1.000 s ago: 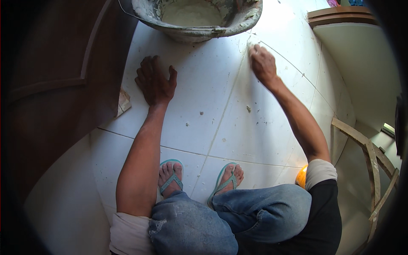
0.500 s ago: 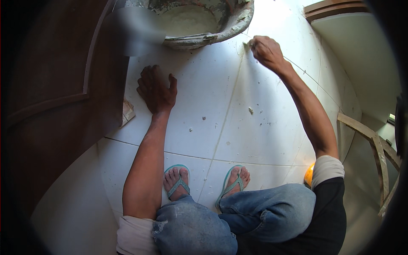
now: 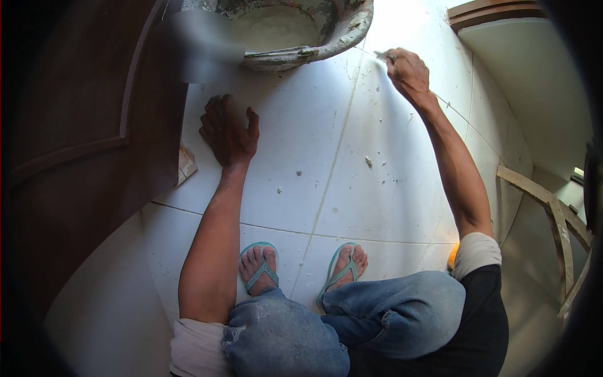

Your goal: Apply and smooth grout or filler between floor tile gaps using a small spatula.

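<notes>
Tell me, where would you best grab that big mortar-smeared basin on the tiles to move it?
Probably by the rim of the basin, at the near edge that faces the person. The rim flares outward there like a lip, giving fingers something to hook under. The left hand, flat on the white tile floor, is closest; the right hand already holds a thin tool.

White floor tiles (image 3: 389,201) (speckled, sunlit at the top) meet a dark brown wooden door (image 3: 75,144) on the left.
</notes>
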`<state>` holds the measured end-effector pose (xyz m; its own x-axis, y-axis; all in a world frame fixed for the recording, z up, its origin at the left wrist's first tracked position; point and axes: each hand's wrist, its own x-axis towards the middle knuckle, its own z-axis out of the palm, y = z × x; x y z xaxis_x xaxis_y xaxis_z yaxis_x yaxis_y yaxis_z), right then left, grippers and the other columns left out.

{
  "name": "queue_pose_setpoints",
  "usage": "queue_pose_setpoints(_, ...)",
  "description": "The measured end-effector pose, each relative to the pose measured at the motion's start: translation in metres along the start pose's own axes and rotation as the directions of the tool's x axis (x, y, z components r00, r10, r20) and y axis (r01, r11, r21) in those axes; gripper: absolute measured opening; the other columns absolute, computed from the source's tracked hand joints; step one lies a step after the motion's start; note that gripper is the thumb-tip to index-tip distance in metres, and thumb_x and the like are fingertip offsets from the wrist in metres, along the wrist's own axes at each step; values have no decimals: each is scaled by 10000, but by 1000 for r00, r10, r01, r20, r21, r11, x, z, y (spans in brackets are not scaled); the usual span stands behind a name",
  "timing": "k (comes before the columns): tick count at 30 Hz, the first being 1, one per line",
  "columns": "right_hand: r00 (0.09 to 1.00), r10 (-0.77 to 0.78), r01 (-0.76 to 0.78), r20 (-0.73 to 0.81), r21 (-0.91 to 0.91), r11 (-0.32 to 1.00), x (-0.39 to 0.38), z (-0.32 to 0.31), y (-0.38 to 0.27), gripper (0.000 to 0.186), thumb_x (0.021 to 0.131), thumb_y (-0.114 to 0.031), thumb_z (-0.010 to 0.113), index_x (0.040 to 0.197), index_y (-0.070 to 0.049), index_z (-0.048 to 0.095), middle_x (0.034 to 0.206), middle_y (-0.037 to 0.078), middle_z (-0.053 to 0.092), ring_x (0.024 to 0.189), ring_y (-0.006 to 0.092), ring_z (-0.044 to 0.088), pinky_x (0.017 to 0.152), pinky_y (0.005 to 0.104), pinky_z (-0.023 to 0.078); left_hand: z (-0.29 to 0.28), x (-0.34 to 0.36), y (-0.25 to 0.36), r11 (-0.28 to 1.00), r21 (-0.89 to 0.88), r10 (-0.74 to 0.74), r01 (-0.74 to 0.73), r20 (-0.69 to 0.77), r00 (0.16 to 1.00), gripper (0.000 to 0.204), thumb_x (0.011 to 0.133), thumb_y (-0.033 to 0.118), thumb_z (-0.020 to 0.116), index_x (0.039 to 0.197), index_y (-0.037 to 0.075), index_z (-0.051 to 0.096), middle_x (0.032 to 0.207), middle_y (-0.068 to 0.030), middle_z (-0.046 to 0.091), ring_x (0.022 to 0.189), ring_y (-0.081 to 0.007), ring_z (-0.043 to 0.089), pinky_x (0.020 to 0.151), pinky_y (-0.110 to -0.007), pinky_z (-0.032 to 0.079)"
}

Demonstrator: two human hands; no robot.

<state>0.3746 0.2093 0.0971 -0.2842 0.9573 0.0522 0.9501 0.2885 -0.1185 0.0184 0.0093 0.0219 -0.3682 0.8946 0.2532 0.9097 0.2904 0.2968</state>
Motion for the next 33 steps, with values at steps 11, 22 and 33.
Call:
queue_pose_setpoints(11, 970, -162, 118, -183, -232, 966, -21, 16, 10, 114, 954, -128, 622, 996, -96, 723, 893, 113, 670, 865, 324, 699, 760, 488, 571, 10, -3, 0, 998, 53, 39, -36, -55, 998, 560, 980, 437, 678, 1429, 130, 545, 1471, -144, 542, 1318, -394, 540, 1002, -589, 457)
queue_pose_setpoints(22, 999, -25, 24, 34, 34, 999, 16, -4, 19, 217, 916, -246, 640, 975, -137, 818, 1144, 88, 795, 1037, 363, 761, 906, 508, 618, 11, -3, 1, 993, 104, 62, -54, -76, 995, 573, 987, 455, 654, 1433, 111, 549, 1466, -155, 553, 1306, -397, 547, 985, -582, 470)
queue_pose_setpoints(33, 985, -127, 123, 116, 39, 992, 9, -5, 20, 318, 979, -192, 586, 1130, -55, 830, 1171, 167, 799, 991, 362, 757, 924, 447, 598, 5, -1, -2, 997, 58, 46, -43, -54, 997, 544, 965, 442, 654, 1387, 113, 556, 1436, -158, 543, 1242, -393, 555, 971, -556, 457)
